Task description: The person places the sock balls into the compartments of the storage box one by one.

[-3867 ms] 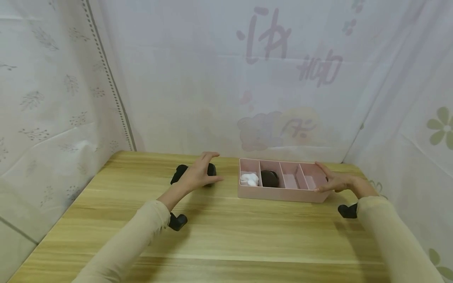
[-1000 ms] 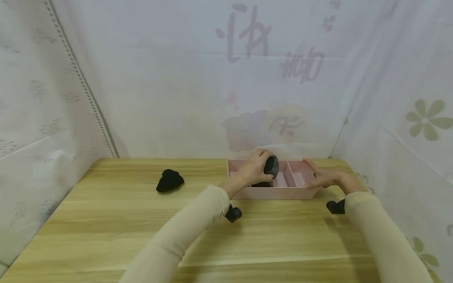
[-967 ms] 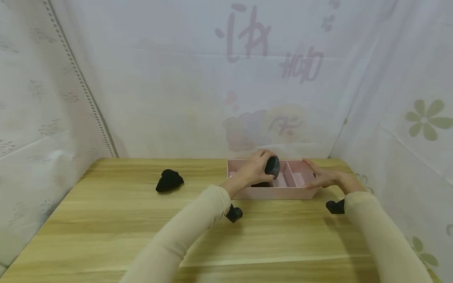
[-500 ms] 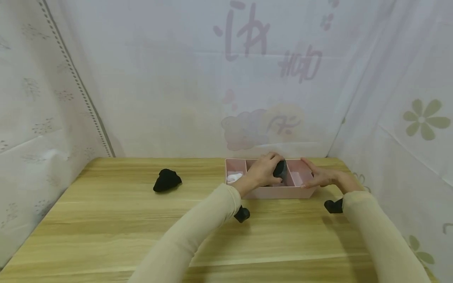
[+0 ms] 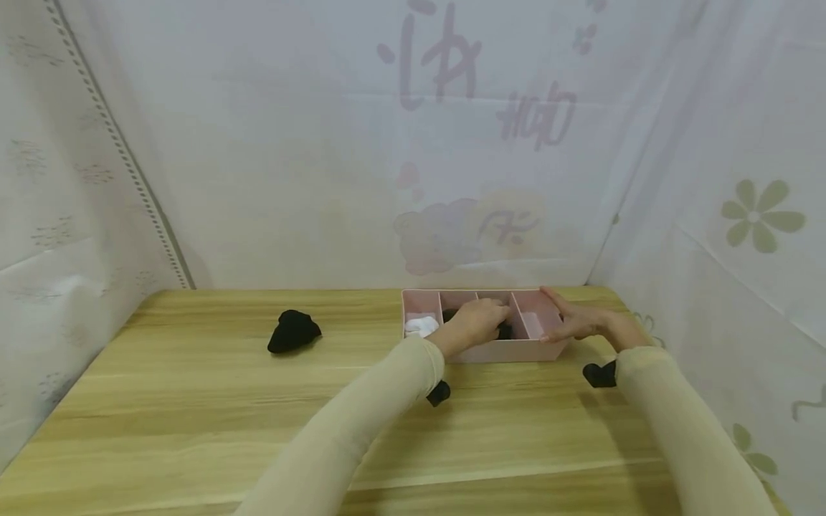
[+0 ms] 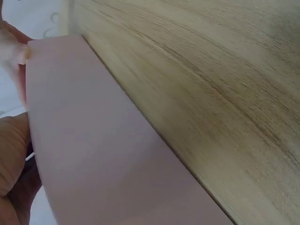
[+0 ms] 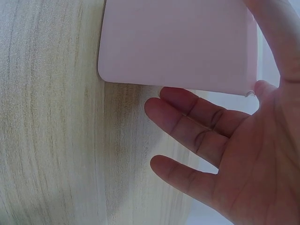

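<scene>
A pink divided box (image 5: 497, 351) stands near the table's back edge. My left hand (image 5: 474, 322) reaches down into its third compartment from the left, fingers bent over a dark rolled sock-like bundle (image 5: 505, 332) that they mostly hide. Another dark bundle (image 5: 449, 314) shows partly behind that hand in the second compartment. White balled cloth (image 5: 421, 327) fills part of the leftmost one. My right hand (image 5: 581, 321) holds the box's right end between thumb and index finger; in the right wrist view its other fingers (image 7: 187, 126) stretch out beside the end wall.
A black crumpled cloth bundle (image 5: 293, 332) lies on the wooden table (image 5: 193, 401), left of the box. The rightmost compartment (image 5: 534, 322) shows its bare pink floor. Patterned white curtains (image 5: 290, 179) enclose the back and sides.
My left hand picked a dark bundle off the table, carried it right past the second compartment and lowered it into the third. The right hand keeps its hold on the box's end.
</scene>
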Available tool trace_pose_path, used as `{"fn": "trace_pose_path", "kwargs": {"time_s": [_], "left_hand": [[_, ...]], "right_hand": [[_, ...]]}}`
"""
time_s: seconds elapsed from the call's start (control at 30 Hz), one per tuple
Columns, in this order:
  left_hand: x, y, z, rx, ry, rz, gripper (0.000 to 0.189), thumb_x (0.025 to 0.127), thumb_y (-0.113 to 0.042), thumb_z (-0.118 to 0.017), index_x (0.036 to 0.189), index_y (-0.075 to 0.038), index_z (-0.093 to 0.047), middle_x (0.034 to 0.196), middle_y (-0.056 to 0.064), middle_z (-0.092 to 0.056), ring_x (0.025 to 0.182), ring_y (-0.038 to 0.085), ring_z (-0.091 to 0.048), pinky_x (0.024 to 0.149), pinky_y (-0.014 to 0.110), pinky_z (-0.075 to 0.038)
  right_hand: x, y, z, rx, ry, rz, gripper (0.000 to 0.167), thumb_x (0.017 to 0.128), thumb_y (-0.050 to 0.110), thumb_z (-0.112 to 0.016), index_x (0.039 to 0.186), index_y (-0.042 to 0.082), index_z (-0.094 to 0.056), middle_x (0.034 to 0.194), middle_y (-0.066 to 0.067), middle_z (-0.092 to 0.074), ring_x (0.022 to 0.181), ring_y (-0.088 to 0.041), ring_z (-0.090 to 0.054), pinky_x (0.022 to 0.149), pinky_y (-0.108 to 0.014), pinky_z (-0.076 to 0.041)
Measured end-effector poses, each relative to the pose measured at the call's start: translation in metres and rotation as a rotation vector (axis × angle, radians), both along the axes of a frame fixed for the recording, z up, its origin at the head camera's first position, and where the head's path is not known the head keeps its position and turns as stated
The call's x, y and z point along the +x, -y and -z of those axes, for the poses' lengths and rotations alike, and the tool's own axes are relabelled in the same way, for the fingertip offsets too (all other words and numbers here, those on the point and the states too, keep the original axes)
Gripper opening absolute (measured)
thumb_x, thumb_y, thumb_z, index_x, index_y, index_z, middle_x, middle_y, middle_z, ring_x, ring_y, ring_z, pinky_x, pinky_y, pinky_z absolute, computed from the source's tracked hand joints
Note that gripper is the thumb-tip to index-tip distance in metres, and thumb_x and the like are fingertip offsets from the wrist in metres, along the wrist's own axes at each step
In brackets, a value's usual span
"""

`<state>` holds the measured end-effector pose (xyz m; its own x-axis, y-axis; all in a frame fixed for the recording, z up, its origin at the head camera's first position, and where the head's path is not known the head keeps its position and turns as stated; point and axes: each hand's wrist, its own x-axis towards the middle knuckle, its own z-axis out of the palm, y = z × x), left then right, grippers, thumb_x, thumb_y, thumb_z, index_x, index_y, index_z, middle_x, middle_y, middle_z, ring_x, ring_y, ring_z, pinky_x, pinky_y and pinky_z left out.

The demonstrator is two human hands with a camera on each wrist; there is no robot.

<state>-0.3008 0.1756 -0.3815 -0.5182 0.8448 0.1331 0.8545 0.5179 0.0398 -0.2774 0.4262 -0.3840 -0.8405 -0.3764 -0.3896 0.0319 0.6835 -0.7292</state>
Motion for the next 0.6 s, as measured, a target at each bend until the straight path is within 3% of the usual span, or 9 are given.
{"fn": "trace_pose_path", "kwargs": {"time_s": [0.17,0.4,0.6], "left_hand": [[0.0002,0.0020,0.0005,-0.031,0.006,-0.002,0.016,0.088,-0.016,-0.066,0.104,-0.017,-0.069,0.107,-0.004,-0.065,0.100,0.012,-0.062,0.083,0.022,-0.050],[0.0021,0.0034,-0.0009,-0.051,-0.023,0.019,0.012,0.091,-0.019,-0.063,0.100,-0.018,-0.070,0.103,-0.004,-0.065,0.098,0.011,-0.062,0.081,0.023,-0.051],[0.0058,0.0075,0.0021,-0.029,-0.005,0.048,0.022,0.095,-0.025,-0.056,0.111,-0.016,-0.067,0.110,-0.001,-0.064,0.103,0.012,-0.062,0.086,0.023,-0.050]], "right_hand": [[-0.0027,0.0019,-0.0015,-0.004,0.010,0.006,0.120,0.080,0.018,-0.075,0.145,0.005,0.025,0.144,-0.034,0.028,0.132,-0.058,0.013,0.104,-0.067,-0.018],[0.0003,0.0025,-0.0068,0.039,0.006,-0.023,0.120,0.082,0.028,-0.073,0.144,0.005,0.027,0.144,-0.035,0.027,0.132,-0.058,0.012,0.101,-0.070,-0.020],[0.0062,0.0045,-0.0099,0.075,0.053,0.003,0.118,0.083,0.028,-0.072,0.145,0.012,0.028,0.145,-0.033,0.027,0.132,-0.059,0.009,0.094,-0.074,-0.024]]}}
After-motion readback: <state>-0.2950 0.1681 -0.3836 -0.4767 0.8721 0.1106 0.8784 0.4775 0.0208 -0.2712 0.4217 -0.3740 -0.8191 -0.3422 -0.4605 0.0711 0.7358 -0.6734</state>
